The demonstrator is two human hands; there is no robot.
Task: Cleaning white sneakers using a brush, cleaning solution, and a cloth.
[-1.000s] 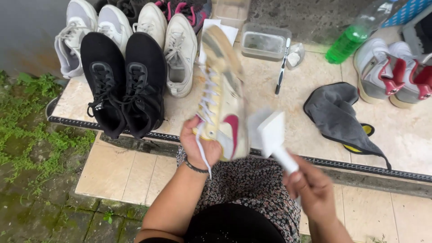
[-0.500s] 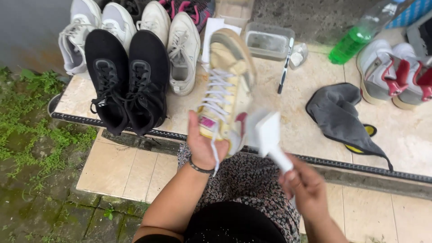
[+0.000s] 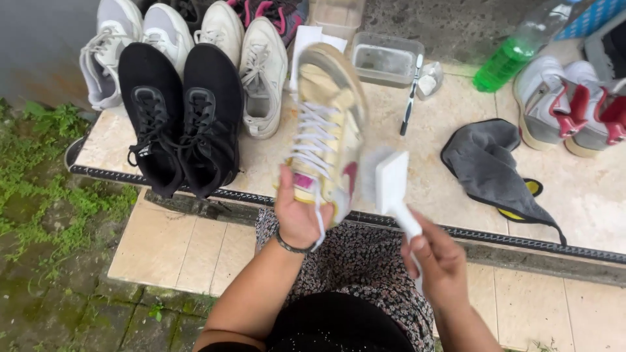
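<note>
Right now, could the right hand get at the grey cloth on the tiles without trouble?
Probably not at once: the right hand is closed on the white brush. The grey cloth lies uncovered just beyond it, with nothing between, so the path looks free once the brush is put down.

1 head-worn view, looking steeply down, close over lap and tiled ledge [image 3: 450, 156]

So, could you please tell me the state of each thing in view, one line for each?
Cream sneaker: lifted off the tiles, gripped at the heel end by the left hand.
White brush: held by its handle in the right hand, bristles beside the sneaker.
Black sneakers: standing as a pair, laced.
Clear plastic tub: open, no lid.
Grey cloth: crumpled on the tiles.
Bottle with green liquid: lying tilted, partly full.
</note>
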